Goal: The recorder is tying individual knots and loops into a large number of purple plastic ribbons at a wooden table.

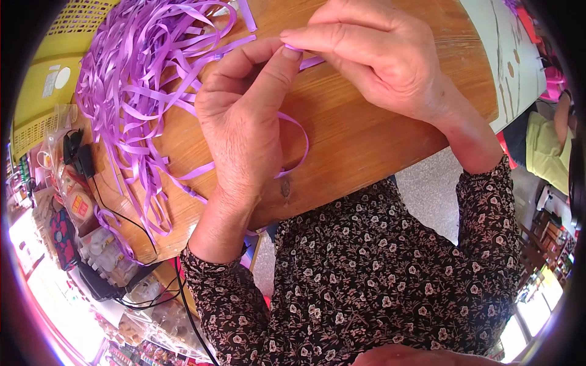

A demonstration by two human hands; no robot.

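Observation:
Over the wooden table, my left hand (244,116) pinches a purple ribbon (294,47) between thumb and forefinger. My right hand (390,61) meets it there, its fingertips closed at the same bit of ribbon; its thumb is mostly hidden behind the fingers. A short stretch of ribbon shows between the two hands, and a ribbon loop (305,137) hangs out beside my left wrist. Just left of my left hand lies a large tangled heap of purple ribbons (131,79), some with small darker pieces at their ends.
The wooden table (360,143) adjoins a white marbled surface (510,61) on the right. A yellow perforated basket (61,73) stands far left. Black cables (122,213) and bagged small goods (101,247) crowd the left edge. A person in a yellow-green top (549,149) is at the right.

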